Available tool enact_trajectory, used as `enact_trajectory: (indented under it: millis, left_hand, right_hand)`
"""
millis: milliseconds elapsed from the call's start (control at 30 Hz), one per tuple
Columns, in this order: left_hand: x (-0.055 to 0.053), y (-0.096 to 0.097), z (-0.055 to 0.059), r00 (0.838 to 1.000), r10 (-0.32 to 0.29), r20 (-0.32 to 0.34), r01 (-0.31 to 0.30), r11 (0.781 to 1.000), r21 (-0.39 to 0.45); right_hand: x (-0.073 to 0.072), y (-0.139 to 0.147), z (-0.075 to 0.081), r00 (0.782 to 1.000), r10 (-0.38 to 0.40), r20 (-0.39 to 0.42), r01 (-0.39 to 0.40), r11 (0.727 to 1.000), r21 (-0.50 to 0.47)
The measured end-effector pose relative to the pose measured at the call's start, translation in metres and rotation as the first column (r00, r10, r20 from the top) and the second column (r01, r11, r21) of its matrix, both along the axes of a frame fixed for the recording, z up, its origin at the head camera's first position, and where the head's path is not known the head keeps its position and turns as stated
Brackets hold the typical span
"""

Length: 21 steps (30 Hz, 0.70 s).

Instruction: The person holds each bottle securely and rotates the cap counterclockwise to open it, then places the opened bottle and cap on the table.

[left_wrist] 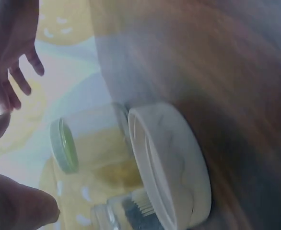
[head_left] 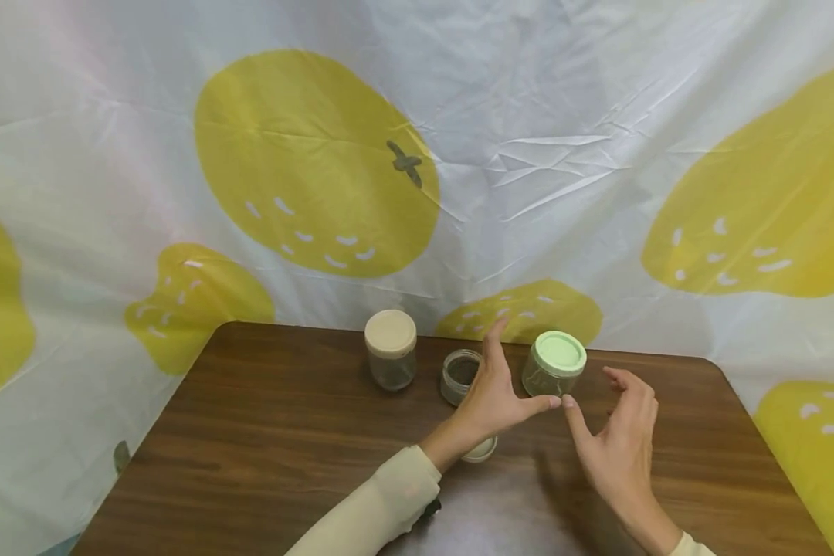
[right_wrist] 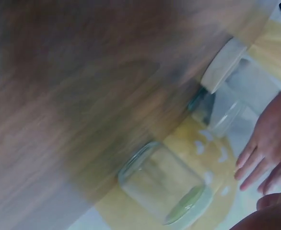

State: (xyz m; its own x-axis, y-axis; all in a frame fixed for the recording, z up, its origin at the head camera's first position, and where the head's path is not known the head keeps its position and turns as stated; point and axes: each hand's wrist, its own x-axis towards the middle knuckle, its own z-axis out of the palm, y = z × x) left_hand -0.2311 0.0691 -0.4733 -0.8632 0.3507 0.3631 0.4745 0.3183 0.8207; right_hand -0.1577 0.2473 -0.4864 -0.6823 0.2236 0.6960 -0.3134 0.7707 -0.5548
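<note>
Above the table, my left hand (head_left: pixel 493 394) and right hand (head_left: pixel 618 440) hover in front of a clear glass jar with a pale green lid (head_left: pixel 556 367). Their thumb tips nearly meet, and neither hand holds anything. The left hand's fingers are spread; the right hand's are loosely bent. Partly behind the left hand stands a small lidless glass jar (head_left: pixel 452 382) with something dark inside. A loose cream lid (head_left: pixel 482 449) lies nearer, half hidden by the left wrist in the head view; in the left wrist view that lid (left_wrist: pixel 179 163) appears large, on its edge relative to the picture.
A taller glass jar with a cream lid (head_left: pixel 392 351) stands left of the lidless one. The brown wooden table (head_left: pixel 285 448) ends at the back against a white curtain with yellow fruit prints (head_left: pixel 320 162). A small dark object (head_left: pixel 431 507) shows beside the left sleeve.
</note>
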Motion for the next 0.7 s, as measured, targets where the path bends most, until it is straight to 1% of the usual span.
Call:
enact_trajectory:
  millis: [67,133,200,267,367,400,467,567,700]
  left_hand:
    - [0.000,0.005,-0.001,0.998,-0.028,0.050,0.026,0.999,0.038]
    - [0.001,0.008,-0.002,0.995,-0.037,0.091,0.032,0.998,0.058]
    - [-0.001,0.012,-0.005,0.989,-0.059,0.136,0.045,0.993,0.108]
    - [-0.004,0.017,-0.008,0.982,-0.074,0.175,0.042,0.983,0.180]
    - [-0.008,0.025,-0.013,0.968,-0.094,0.233,0.023,0.956,0.291]
    - [-0.008,0.028,-0.015,0.964,-0.092,0.248,0.011,0.951,0.309]
    - [-0.009,0.034,-0.018,0.957,-0.071,0.281,-0.021,0.950,0.312]
    - [-0.009,0.043,-0.022,0.940,-0.016,0.340,-0.084,0.957,0.278]
    - [-0.008,0.051,-0.026,0.904,0.055,0.423,-0.166,0.959,0.229]
  right_hand:
    - [-0.002,0.003,-0.001,1.000,-0.025,0.013,0.025,1.000,-0.014]
    - [-0.004,0.006,-0.001,0.998,-0.046,0.039,0.048,0.998,-0.035]
    - [-0.006,0.009,-0.002,0.995,-0.065,0.071,0.069,0.996,-0.060]
    - [-0.008,0.013,-0.002,0.990,-0.080,0.113,0.088,0.993,-0.072]
    - [-0.014,0.017,-0.002,0.979,-0.092,0.184,0.105,0.992,-0.066]
    - [-0.016,0.019,-0.002,0.974,-0.088,0.209,0.104,0.992,-0.067]
    - [-0.021,0.021,-0.001,0.963,-0.074,0.259,0.099,0.992,-0.085]
    - [-0.030,0.024,-0.002,0.938,-0.041,0.345,0.090,0.988,-0.126]
    - [-0.039,0.026,-0.005,0.894,-0.009,0.448,0.078,0.988,-0.137]
